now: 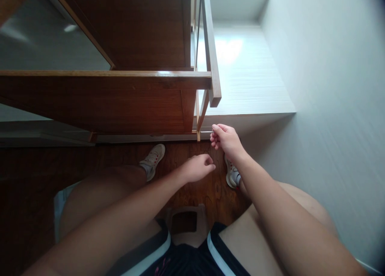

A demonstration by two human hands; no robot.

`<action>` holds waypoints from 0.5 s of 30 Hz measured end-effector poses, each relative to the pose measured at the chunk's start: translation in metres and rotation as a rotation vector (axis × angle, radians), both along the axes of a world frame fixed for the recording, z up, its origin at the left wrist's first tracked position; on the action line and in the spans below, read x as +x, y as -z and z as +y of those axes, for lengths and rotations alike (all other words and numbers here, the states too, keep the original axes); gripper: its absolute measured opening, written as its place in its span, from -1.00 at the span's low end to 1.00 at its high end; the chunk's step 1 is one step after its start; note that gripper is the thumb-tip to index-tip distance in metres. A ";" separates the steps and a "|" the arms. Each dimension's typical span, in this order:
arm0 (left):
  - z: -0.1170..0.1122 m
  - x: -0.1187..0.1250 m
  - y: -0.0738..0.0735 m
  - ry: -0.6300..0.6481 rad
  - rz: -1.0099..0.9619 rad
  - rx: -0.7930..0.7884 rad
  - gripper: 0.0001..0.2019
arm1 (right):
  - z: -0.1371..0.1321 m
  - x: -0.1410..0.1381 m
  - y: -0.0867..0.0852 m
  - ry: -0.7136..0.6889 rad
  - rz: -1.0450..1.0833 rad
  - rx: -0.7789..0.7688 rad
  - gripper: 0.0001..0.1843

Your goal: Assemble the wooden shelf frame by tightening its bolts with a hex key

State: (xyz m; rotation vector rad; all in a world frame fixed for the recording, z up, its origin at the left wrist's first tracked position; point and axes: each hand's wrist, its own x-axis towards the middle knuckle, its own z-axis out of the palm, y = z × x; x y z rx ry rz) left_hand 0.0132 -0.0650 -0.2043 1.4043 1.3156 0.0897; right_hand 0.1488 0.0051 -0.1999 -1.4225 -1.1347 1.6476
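Note:
My right hand (226, 141) is closed in a pinch on a thin, pale rod (206, 131). The rod points left to the lower end of a narrow wooden post (198, 135) on the wooden furniture. What kind of rod it is I cannot tell. Lower and to the left is my left hand (198, 168), its fingers curled and its thumb reaching forward, apart from the furniture. Anything inside its curl is hidden. Above both hands, the brown wooden furniture (144, 107) has a flat panel and a slatted end frame (212, 55).
A pale wall (331, 87) rises close on the right, and a light ledge (246, 75) lies behind the frame. Between my legs is part of a plastic stool (203, 224). My shoes (155, 158) rest on the dark wood floor (180, 196).

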 end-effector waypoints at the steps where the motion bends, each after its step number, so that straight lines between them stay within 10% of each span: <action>1: 0.004 0.000 -0.001 -0.120 -0.080 -0.058 -0.67 | 0.000 -0.001 0.000 0.019 0.027 -0.014 -0.63; 8: 0.015 -0.001 -0.014 -0.761 -0.452 -0.236 -0.55 | 0.001 -0.002 -0.001 0.074 0.098 -0.050 -0.66; 15: 0.023 -0.010 -0.014 -0.992 -0.685 -0.100 -0.58 | 0.001 0.001 -0.004 0.067 0.062 -0.007 -0.62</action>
